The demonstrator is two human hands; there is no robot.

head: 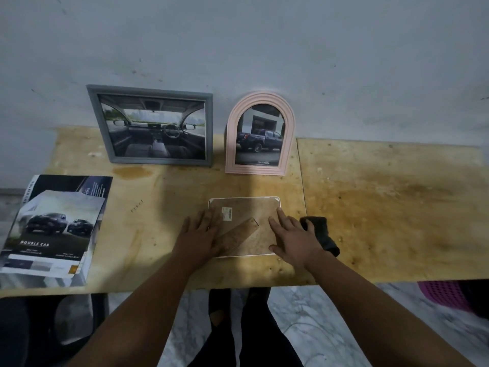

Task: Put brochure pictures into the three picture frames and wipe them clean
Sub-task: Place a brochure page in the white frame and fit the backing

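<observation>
I am on the third frame (244, 226) now. It lies face down on the wooden table (383, 207), near the front edge and right in front of me, its brown backing board up, with a folded stand leg running diagonally across the back and a small white sticker near the upper left. A thin white rim shows at the corners and along the lower edge. My left hand (202, 234) rests flat on the left part of the backing with the fingers spread and straight; my right hand (289, 238) lies flat on the right part, fingers also extended. Neither hand pinches anything; both press or rest on the board.

The other two frames look done, as far as filling goes: the grey frame (156, 125) holds a car-interior picture and the pink arched frame (260, 133) a pickup truck picture, and both lean upright against the wall (264, 43) at the back of the table.

I judge the step in hand is work on the back of the third frame, either opening it or closing it; the view is soft and I cannot tell whether a picture is already inside. If not, the next move calls for freeing the backing and fetching a page from the brochure (57, 229), which lies well apart at the table's left edge. The dark cloth (321, 234) lies just beside my right hand, ready for wiping.
</observation>
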